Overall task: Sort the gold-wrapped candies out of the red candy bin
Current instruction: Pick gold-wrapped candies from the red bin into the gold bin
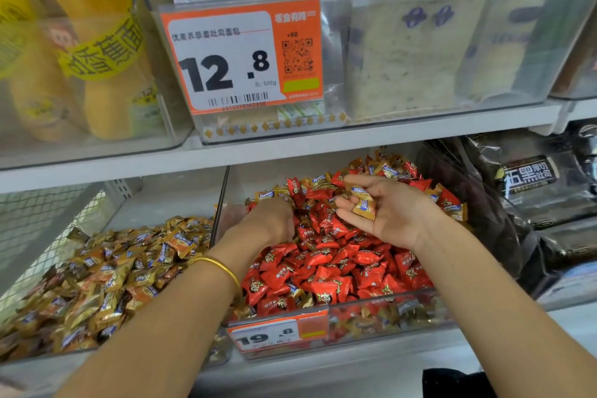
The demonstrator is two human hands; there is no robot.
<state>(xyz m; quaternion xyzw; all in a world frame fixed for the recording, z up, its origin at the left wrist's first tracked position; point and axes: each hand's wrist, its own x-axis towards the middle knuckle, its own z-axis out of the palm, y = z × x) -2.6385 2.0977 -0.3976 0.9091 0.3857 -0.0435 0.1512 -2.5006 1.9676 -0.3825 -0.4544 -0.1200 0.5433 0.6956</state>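
Observation:
A clear bin (371, 310) on the lower shelf is heaped with red-wrapped candies (326, 268), and gold-wrapped candies (384, 168) are mixed in toward its back. My right hand (391, 210) hovers palm-up over the middle of the heap, fingers curled round two or three gold candies (363, 202). My left hand (268, 220), a gold bangle on its wrist, reaches palm-down into the bin's left side. Its fingertips are buried among the red candies, so anything it holds is hidden.
The neighbouring bin on the left (106, 271) is full of gold-wrapped candies. An orange price tag (277, 333) hangs on the red bin's front. Dark packaged goods (529, 184) lie to the right. Above, a shelf (290, 145) carries clear boxes of bread.

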